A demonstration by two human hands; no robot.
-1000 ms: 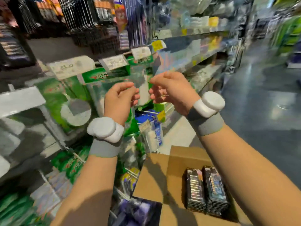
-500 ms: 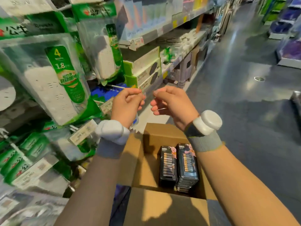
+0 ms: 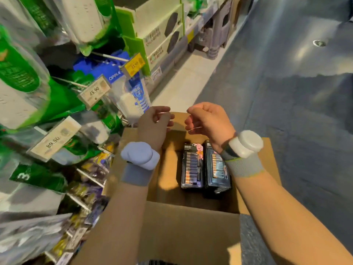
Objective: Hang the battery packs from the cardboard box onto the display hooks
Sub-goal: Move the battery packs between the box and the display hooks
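Note:
An open cardboard box (image 3: 191,232) sits low in front of me. Two stacks of dark battery packs (image 3: 192,167) stand side by side inside it, toward the right wall. Both hands hover above the box's far edge, close together but apart. My left hand (image 3: 152,123) has its fingers curled, thumb against forefinger on a thin pale strand. My right hand (image 3: 208,121) is curled too, with a thin pale strand showing under its fingers. Neither hand touches a pack. Display hooks (image 3: 108,56) jut from the rack on the left.
Hanging green and blue packaged goods crowd the left rack, with price tags (image 3: 94,91) on the hook ends. Green-and-white cartons (image 3: 158,29) are stacked on the lower shelf beyond. The grey aisle floor (image 3: 286,111) opens to the right.
The view has swung down from the upper hooks to the box. Both hands dropped with it, still curled near each other, and now hang just over the box.

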